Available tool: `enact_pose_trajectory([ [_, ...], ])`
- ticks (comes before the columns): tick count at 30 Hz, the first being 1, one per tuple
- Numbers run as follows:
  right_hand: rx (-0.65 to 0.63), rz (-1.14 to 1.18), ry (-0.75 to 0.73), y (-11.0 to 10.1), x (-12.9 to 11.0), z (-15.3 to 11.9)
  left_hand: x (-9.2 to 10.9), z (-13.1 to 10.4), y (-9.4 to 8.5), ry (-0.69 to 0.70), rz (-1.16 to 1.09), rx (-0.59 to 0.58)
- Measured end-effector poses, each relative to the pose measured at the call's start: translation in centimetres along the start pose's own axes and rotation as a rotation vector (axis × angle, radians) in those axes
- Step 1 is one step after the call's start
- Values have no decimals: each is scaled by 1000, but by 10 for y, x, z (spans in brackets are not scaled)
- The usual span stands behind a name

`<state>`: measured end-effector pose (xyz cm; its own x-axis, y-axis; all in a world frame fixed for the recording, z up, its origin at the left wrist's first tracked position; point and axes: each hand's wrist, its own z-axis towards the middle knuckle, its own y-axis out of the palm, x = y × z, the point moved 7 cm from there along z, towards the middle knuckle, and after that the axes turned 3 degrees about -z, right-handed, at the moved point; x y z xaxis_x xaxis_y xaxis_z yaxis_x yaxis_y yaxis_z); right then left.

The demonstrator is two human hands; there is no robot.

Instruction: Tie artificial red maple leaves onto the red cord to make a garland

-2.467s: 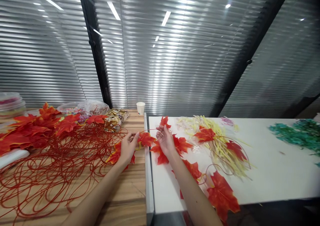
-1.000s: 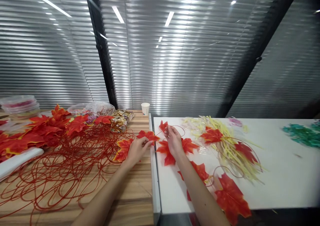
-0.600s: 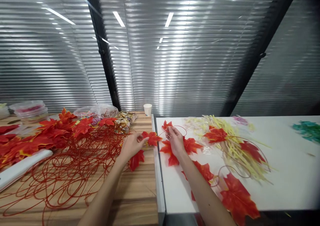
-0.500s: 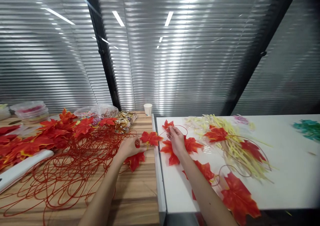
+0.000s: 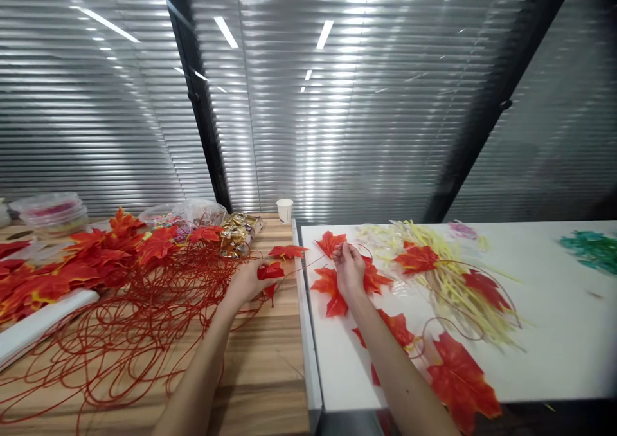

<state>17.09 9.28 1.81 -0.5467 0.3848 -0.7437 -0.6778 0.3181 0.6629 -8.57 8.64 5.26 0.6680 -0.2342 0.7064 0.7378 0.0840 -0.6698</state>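
Observation:
My left hand (image 5: 248,283) is closed on a red leaf (image 5: 270,271) over the wooden table, beside a tangle of red cord (image 5: 159,307). Another red leaf (image 5: 288,251) lies just beyond it, near the seam between the tables. Over the white table, my right hand (image 5: 349,265) pinches the red cord, which stretches across to the left hand. One small red leaf (image 5: 330,243) sits at its fingertips. Several strung leaves lie around and under the right forearm, among them a large one (image 5: 463,381) at the white table's front edge.
A pile of red leaves (image 5: 96,262), a white tool (image 5: 45,323) and plastic tubs (image 5: 51,212) are at the left. Gold packets (image 5: 238,233) and a paper cup (image 5: 285,210) stand at the back. Yellow strips (image 5: 453,281) and green pieces (image 5: 590,249) lie right.
My right hand has moved slightly right, drawing the cord straighter between the hands. The leaf at my left hand has shifted and now shows between its fingers.

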Motion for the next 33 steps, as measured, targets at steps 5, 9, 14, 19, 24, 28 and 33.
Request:
enact_pose_trajectory([
  [5, -5, -123, -59, -1, -2, 1, 7, 4, -1, -7, -260, 42],
  [9, 35, -167, -81, -8, -5, 5, 8, 5, 0, -106, -550, 73],
  [14, -53, -261, -125, 7, -7, -3, 17, 2, 11, -145, -816, 94],
  [19, -215, -327, -155, 31, -9, -22, 51, -13, 38, -80, -1108, -100],
  [24, -289, -378, -151, 40, -12, -32, 58, -24, 57, -159, -1196, -182],
  [28, -370, -460, -172, 45, -8, -36, 56, -23, 64, -181, -1193, -228],
  [33, -446, -477, -209, 50, -4, -41, 56, -21, 61, -138, -1167, -222],
])
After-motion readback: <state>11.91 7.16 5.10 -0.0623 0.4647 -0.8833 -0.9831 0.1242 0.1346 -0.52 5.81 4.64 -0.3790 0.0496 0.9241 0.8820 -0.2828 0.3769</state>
